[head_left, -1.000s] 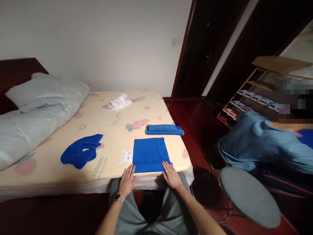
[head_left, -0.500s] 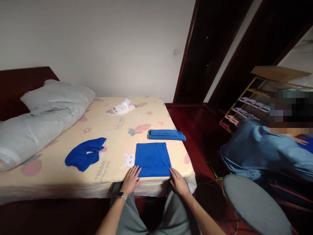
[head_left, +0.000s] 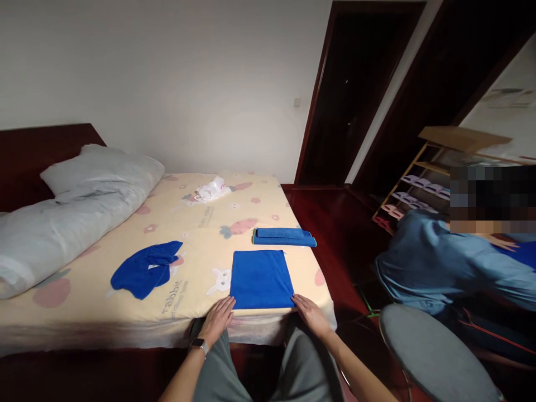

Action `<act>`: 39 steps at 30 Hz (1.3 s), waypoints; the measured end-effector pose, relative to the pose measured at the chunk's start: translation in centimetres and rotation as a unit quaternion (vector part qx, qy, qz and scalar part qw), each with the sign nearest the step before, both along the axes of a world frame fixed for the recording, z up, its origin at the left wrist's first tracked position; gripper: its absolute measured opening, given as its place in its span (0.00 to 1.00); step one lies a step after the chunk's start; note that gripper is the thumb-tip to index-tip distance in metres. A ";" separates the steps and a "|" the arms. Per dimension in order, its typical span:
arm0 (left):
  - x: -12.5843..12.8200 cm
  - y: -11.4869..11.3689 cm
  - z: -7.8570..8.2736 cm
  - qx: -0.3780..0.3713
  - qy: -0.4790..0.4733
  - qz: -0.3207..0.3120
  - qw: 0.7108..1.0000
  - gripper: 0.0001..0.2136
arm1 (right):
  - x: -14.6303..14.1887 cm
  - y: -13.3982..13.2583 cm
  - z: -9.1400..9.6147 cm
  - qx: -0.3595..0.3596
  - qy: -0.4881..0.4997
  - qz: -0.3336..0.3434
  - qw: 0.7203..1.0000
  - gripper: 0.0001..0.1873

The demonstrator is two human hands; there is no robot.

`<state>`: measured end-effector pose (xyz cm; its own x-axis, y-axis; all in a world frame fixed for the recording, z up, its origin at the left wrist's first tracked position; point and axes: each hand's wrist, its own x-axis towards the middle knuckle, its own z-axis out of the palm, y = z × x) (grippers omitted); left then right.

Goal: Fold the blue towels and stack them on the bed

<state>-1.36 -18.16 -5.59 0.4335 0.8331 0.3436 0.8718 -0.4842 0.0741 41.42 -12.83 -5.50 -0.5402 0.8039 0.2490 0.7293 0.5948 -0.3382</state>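
Note:
A flat blue towel (head_left: 261,278) folded to a square lies at the near edge of the bed (head_left: 201,223). My left hand (head_left: 217,319) rests open, fingers flat, at the towel's near left corner. My right hand (head_left: 310,314) lies open at its near right corner. Both touch the edge of the towel. Behind it sits a folded blue towel (head_left: 283,237), and a crumpled blue cloth (head_left: 144,268) lies to the left.
A grey pillow and duvet (head_left: 67,206) fill the bed's left side. A white plastic bag (head_left: 210,190) lies far back. To the right, another person in a blue shirt (head_left: 439,262) bends beside a shoe rack (head_left: 422,190). A round grey stool (head_left: 435,352) stands near right.
My view has tilted up a little. Both hands have slid back slightly toward the bed's edge, still flat at the towel's near corners. The person at right has shifted a little.

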 end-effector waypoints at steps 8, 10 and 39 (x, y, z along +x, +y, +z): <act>-0.1 1.0 1.5 -0.030 -0.017 0.011 0.999 0.21 | -0.3 0.1 0.3 -0.011 0.006 -0.026 1.000 0.28; -0.5 0.6 1.7 -0.039 -0.008 -0.016 0.999 0.21 | 0.0 0.0 1.0 -0.008 -0.002 -0.012 1.000 0.28; 3.5 4.1 -0.3 0.001 -0.193 0.279 0.941 0.18 | -3.6 3.0 2.4 -0.076 0.022 -0.247 0.966 0.15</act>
